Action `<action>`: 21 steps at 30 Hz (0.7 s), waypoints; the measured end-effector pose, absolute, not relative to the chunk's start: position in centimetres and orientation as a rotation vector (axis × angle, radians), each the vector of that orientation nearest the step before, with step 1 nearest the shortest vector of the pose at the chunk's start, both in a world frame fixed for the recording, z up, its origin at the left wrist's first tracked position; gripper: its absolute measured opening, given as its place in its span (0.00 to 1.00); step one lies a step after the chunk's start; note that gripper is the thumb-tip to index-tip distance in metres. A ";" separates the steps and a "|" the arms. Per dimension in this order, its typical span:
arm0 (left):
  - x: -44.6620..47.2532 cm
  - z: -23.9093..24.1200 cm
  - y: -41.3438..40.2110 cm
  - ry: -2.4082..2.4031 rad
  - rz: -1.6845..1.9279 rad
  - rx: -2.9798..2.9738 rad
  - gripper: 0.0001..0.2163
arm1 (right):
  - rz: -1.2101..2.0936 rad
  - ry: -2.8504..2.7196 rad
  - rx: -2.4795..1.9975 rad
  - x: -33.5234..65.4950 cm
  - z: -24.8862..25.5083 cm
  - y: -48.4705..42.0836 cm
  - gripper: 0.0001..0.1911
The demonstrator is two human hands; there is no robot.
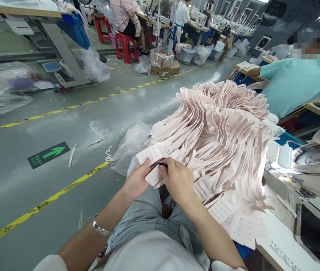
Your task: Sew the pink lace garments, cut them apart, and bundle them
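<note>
A big heap of pale pink cut fabric pieces [219, 131] lies across my lap and the table edge. My left hand [137, 180] pinches the near end of one pale pink fabric strip [154, 154], thumb on top. My right hand [178, 180] is closed on the same strip just beside it, with a small dark tool [162, 163] pinched between its fingers against the cloth. A silver bracelet [100, 227] circles my left wrist. Both hands sit over my grey-clad knees.
A white sewing machine [317, 165] and a dark phone [312, 233] sit on the white table at right. A person in a teal shirt [292, 84] works behind the heap. Plastic bags [131, 145], yellow floor tape [44, 205], red stools [126, 47] and other workers fill the aisle.
</note>
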State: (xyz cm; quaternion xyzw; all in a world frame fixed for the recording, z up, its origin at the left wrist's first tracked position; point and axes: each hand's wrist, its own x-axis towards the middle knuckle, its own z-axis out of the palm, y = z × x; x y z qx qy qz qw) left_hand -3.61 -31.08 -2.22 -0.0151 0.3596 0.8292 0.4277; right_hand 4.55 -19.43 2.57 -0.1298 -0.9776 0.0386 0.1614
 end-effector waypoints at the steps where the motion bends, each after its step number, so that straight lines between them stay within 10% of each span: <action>1: -3.5 -2.6 -31.0 0.932 2.051 0.012 0.25 | 0.111 -2.789 -0.377 4.5 2.5 -19.3 0.05; 21: -4.6 -1.9 -31.3 0.837 2.216 -0.109 0.15 | 0.263 -2.558 -0.322 5.9 3.2 -19.4 0.12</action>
